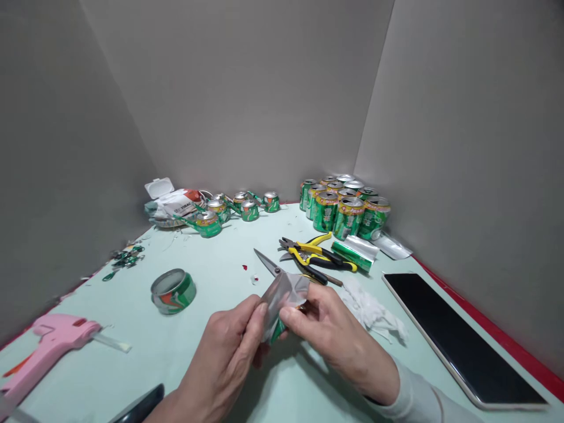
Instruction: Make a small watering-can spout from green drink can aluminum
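Note:
Both hands hold a curled piece of can metal sheet [282, 296], silver on one face and green on the other. My left hand [233, 341] pinches its left side between thumb and fingers. With thumb and bent fingers, my right hand [326, 329] grips the right side. Just beyond the sheet, the pointed blades of scissors [267, 262] stick out; their handles are mostly hidden, and whether a hand touches them I cannot tell. To the left stands a cut-down can section [173, 292], open at the top.
Yellow-black pliers [308, 249], a rolled green sheet [353, 254] and crumpled white tissue [374, 311] lie ahead right. Several whole cans [339, 208] and small can-made pots [209, 224] stand behind. A tablet [458, 335] lies right, a pink glue gun [61, 341] left.

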Motion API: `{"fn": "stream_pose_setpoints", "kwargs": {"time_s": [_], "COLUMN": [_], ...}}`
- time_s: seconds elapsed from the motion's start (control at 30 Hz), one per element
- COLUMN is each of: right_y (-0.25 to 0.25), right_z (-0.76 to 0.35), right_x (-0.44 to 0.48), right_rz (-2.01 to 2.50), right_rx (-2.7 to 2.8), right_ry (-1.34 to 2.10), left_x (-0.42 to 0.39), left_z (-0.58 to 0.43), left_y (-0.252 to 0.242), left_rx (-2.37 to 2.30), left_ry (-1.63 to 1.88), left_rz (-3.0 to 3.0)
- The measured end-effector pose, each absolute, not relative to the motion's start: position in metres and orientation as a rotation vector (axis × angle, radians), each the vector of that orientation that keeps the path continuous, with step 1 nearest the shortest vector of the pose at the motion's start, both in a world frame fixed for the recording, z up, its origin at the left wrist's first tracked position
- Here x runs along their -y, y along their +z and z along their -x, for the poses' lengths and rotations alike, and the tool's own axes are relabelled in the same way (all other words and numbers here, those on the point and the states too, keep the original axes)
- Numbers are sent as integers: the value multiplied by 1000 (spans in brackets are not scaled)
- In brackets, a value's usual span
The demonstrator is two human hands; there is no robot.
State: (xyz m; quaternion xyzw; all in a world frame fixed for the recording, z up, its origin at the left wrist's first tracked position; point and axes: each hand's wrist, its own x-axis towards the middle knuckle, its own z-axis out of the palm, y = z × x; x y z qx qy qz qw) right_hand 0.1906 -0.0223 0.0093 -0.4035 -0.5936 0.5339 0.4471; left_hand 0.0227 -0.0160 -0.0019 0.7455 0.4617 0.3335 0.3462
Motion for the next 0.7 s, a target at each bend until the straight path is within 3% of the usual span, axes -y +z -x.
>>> {"fn": "stream_pose_setpoints", "kwargs": {"time_s": [0.23,0.4,0.7], "right_y": [17,2,-8], "right_z": [-191,-181,-186], "right_x": [22,16,25], "right_rz": [803,902,1033], "right_rx": [1412,1165,1586], "right_ry": [1480,1429,342], "left_x": [18,16,15], "left_z": [-22,-23,-24], "left_y": [0,-2,-5], "left_rx": [-1099,-1101,-1086], "left_ry": [828,841,873], "left_rz": [-1557,-1439,-1383]}}
